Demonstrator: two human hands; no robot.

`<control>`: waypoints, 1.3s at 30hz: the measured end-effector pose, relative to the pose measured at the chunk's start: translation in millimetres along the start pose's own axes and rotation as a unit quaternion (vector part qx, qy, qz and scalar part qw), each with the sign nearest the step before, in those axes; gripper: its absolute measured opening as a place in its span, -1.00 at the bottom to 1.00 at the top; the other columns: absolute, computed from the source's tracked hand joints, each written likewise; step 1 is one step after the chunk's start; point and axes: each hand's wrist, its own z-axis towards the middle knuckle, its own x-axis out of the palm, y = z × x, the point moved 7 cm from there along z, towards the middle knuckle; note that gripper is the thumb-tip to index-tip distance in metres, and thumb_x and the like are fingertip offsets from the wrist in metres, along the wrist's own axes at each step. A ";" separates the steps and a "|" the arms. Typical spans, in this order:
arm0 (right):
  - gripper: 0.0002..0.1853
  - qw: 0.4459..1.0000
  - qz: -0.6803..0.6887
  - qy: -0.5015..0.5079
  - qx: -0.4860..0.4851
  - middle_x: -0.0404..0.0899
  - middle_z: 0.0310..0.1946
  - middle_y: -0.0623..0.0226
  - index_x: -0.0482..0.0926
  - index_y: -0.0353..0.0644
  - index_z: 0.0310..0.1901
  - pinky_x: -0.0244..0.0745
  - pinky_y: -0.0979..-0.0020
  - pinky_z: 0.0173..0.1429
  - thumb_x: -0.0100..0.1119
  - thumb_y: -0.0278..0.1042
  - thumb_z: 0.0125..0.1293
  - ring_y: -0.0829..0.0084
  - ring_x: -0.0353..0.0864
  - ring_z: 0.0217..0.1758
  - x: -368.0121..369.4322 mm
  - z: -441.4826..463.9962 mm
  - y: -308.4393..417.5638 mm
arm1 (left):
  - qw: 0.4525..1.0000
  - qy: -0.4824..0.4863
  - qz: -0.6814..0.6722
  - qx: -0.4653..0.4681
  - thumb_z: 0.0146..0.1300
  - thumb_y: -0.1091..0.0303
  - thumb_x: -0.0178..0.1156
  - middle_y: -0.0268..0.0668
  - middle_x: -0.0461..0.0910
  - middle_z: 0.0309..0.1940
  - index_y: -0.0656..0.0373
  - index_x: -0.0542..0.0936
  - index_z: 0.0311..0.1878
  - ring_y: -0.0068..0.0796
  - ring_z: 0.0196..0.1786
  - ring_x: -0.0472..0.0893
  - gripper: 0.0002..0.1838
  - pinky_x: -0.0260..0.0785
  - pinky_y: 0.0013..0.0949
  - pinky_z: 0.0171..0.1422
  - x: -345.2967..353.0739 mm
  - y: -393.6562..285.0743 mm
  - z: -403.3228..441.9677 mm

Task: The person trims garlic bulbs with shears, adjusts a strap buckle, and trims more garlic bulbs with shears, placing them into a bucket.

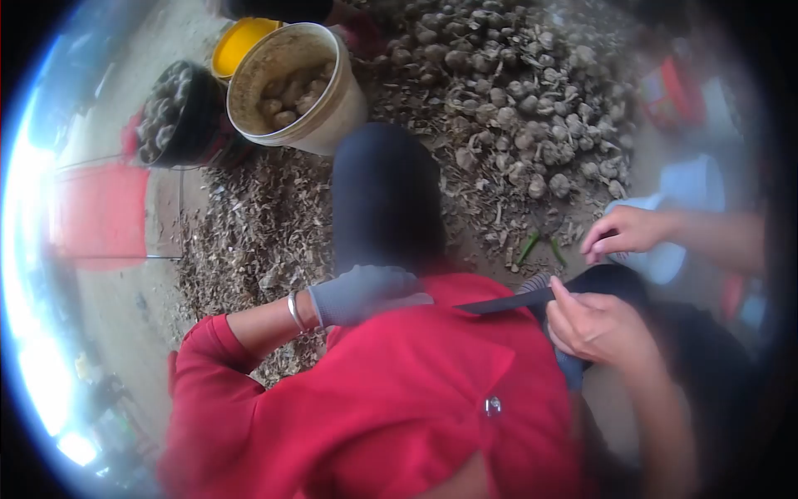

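Note:
My left hand point(366, 295), in a grey glove with a silver bracelet at the wrist, rests at the front of my red shirt point(399, 391), near my dark knee point(386, 200). Its fingers are blurred and partly hidden by the cloth. Close to my right side, a co-worker's bare hand point(598, 324) is at one end of a dark flat strip point(511, 303), which crosses the shirt's edge. A striped grey glove point(536, 283), apparently on my right hand, shows only in part behind that strip. Another bare hand point(623, 229) of the co-worker is just beyond.
Garlic bulbs point(532, 108) lie heaped ahead, with dry skins point(258, 224) spread over the ground. At the upper left are a white bucket point(353, 104) with bulbs inside, a yellow bucket point(237, 46) and a dark bucket point(195, 125) of garlic. Pale blue containers point(694, 179) stand right.

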 end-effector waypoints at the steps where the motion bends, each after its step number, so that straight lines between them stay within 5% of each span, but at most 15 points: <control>1: -0.69 0.993 -0.111 0.025 -0.036 0.49 -0.02 0.25 0.54 -0.33 0.01 0.35 0.36 0.32 0.04 -0.49 0.24 0.34 0.48 0.14 -0.8 -8.7 3.4 | 1.000 -0.018 0.006 0.019 0.40 0.02 0.12 -0.25 0.65 -0.27 0.25 0.59 0.03 -0.54 -0.15 0.61 -0.56 0.47 -0.38 -0.02 -0.2 -0.7 0.3; 2: -0.65 0.972 -0.219 0.041 -0.076 0.48 0.04 0.26 0.52 -0.33 0.07 0.30 0.36 0.36 0.03 -0.45 0.26 0.35 0.44 0.20 -1.6 -18.0 6.9 | 0.998 -0.037 0.013 0.039 0.39 0.02 0.13 -0.25 0.65 -0.29 0.23 0.60 0.01 -0.53 -0.18 0.61 -0.57 0.48 -0.38 -0.03 -3.1 1.0 -1.0; 4: -0.65 0.789 -0.563 0.129 -0.207 0.45 0.06 0.29 0.49 -0.32 0.08 0.25 0.38 0.34 0.04 -0.42 0.28 0.37 0.39 0.21 5.7 -44.7 23.1 | 0.999 -0.043 -0.004 -0.004 0.38 0.02 0.15 -0.26 0.64 -0.34 0.21 0.63 -0.04 -0.51 -0.23 0.62 -0.60 0.48 -0.37 -0.07 -7.3 10.5 -10.7; 5: -0.68 0.636 -0.709 0.175 -0.251 0.45 0.02 0.32 0.50 -0.31 0.05 0.26 0.40 0.29 0.05 -0.42 0.28 0.41 0.39 0.16 21.9 -33.9 36.7 | 0.997 -0.035 -0.027 -0.067 0.37 0.02 0.16 -0.27 0.64 -0.37 0.20 0.64 -0.07 -0.50 -0.27 0.62 -0.61 0.49 -0.37 -0.09 -8.5 18.5 -25.3; 7: -0.73 0.047 -0.873 0.239 -0.422 0.46 -0.07 0.36 0.51 -0.30 -0.01 0.27 0.43 0.19 0.07 -0.42 0.28 0.47 0.39 0.06 54.8 8.9 52.7 | 0.977 0.018 -0.074 -0.199 0.39 0.03 0.12 -0.23 0.64 -0.41 0.22 0.61 -0.18 -0.46 -0.33 0.65 -0.62 0.52 -0.36 -0.11 -3.3 34.7 -60.6; 9: -0.79 -0.067 -0.862 0.248 -0.438 0.46 -0.16 0.41 0.52 -0.29 -0.08 0.28 0.47 0.08 0.10 -0.42 0.28 0.53 0.38 -0.03 66.1 25.4 63.7 | 0.928 0.151 -0.087 -0.329 0.41 0.09 0.07 -0.23 0.69 -0.33 0.23 0.60 -0.12 -0.51 -0.43 0.67 -0.65 0.56 -0.41 -0.09 33.4 88.6 -109.4; 10: -0.81 -0.094 -0.855 0.250 -0.444 0.46 -0.20 0.44 0.52 -0.28 -0.11 0.29 0.48 0.03 0.11 -0.42 0.29 0.57 0.38 -0.08 71.1 30.2 68.4 | 0.967 0.238 0.050 -0.071 0.39 0.13 0.08 -0.21 0.71 -0.24 0.23 0.60 -0.05 -0.45 -0.31 0.69 -0.66 0.56 -0.31 -0.04 87.5 140.9 -143.7; 12: -0.86 -0.134 -0.849 0.249 -0.446 0.47 -0.29 0.48 0.53 -0.27 -0.18 0.30 0.52 -0.07 0.13 -0.42 0.29 0.63 0.38 -0.18 74.4 31.4 63.8 | 0.947 0.258 -0.063 -0.180 0.40 0.12 0.06 -0.21 0.71 -0.24 0.24 0.60 -0.08 -0.43 -0.30 0.69 -0.65 0.55 -0.31 -0.03 123.9 176.5 -187.0; 14: -0.90 -0.170 -0.846 0.245 -0.442 0.47 -0.37 0.53 0.54 -0.26 -0.24 0.32 0.55 -0.18 0.16 -0.42 0.29 0.69 0.38 -0.28 76.3 36.8 56.4 | 0.898 0.172 -0.224 -0.338 0.41 0.11 0.05 -0.20 0.71 -0.25 0.24 0.60 -0.11 -0.42 -0.30 0.69 -0.64 0.54 -0.30 -0.02 137.3 186.3 -207.7; 19: -0.91 -0.225 -0.852 0.251 -0.401 0.48 -0.47 0.59 0.56 -0.26 -0.29 0.34 0.60 -0.31 0.19 -0.43 0.29 0.77 0.39 -0.40 86.1 50.5 54.1 | 0.854 0.048 -0.332 -0.397 0.43 0.07 0.01 -0.19 0.71 -0.26 0.25 0.60 -0.19 -0.39 -0.27 0.68 -0.61 0.51 -0.29 0.00 142.9 193.3 -205.9; 26: -0.90 -0.204 -0.878 0.222 -0.371 0.49 -0.46 0.58 0.58 -0.25 -0.21 0.32 0.65 -0.35 0.22 -0.45 0.27 0.79 0.40 -0.42 94.3 53.8 61.6 | 0.839 0.013 -0.360 -0.408 0.46 0.02 -0.05 -0.16 0.70 -0.27 0.26 0.60 -0.29 -0.34 -0.24 0.68 -0.53 0.48 -0.26 0.04 142.4 199.9 -195.6; 29: -0.87 -0.086 -0.883 0.290 -0.359 0.50 -0.41 0.55 0.58 -0.25 -0.18 0.33 0.64 -0.36 0.23 -0.46 0.26 0.75 0.43 -0.43 97.7 36.2 75.1 | 0.834 0.014 -0.373 -0.405 0.48 0.00 -0.08 -0.15 0.70 -0.28 0.27 0.60 -0.34 -0.32 -0.22 0.67 -0.49 0.47 -0.26 0.05 146.8 202.3 -197.5; 32: -0.80 0.029 -0.836 0.243 -0.491 0.51 -0.39 0.50 0.55 -0.27 -0.12 0.38 0.64 -0.37 0.27 -0.49 0.23 0.69 0.45 -0.44 140.6 0.0 138.9 | 0.831 0.030 -0.411 -0.373 0.49 -0.02 -0.10 -0.15 0.70 -0.29 0.27 0.60 -0.38 -0.30 -0.21 0.67 -0.45 0.46 -0.25 0.07 176.0 195.2 -218.5; 36: -0.83 -0.024 -0.835 0.216 -0.506 0.48 -0.41 0.50 0.53 -0.25 -0.14 0.35 0.63 -0.39 0.24 -0.46 0.25 0.69 0.43 -0.46 140.3 7.7 107.9 | 0.837 0.015 -0.464 -0.290 0.51 -0.05 -0.13 -0.13 0.70 -0.29 0.28 0.60 -0.44 -0.28 -0.19 0.66 -0.39 0.44 -0.24 0.09 161.2 188.3 -216.0; 39: -0.85 -0.051 -0.832 0.202 -0.514 0.46 -0.42 0.51 0.52 -0.24 -0.15 0.33 0.63 -0.41 0.22 -0.44 0.27 0.68 0.40 -0.48 135.5 16.0 91.4 | 0.918 -0.022 -0.320 -0.234 0.49 -0.14 -0.14 -0.22 0.59 -0.61 0.21 0.56 -0.60 -0.38 -0.35 0.65 -0.31 0.45 -0.35 -0.09 59.7 146.7 -195.8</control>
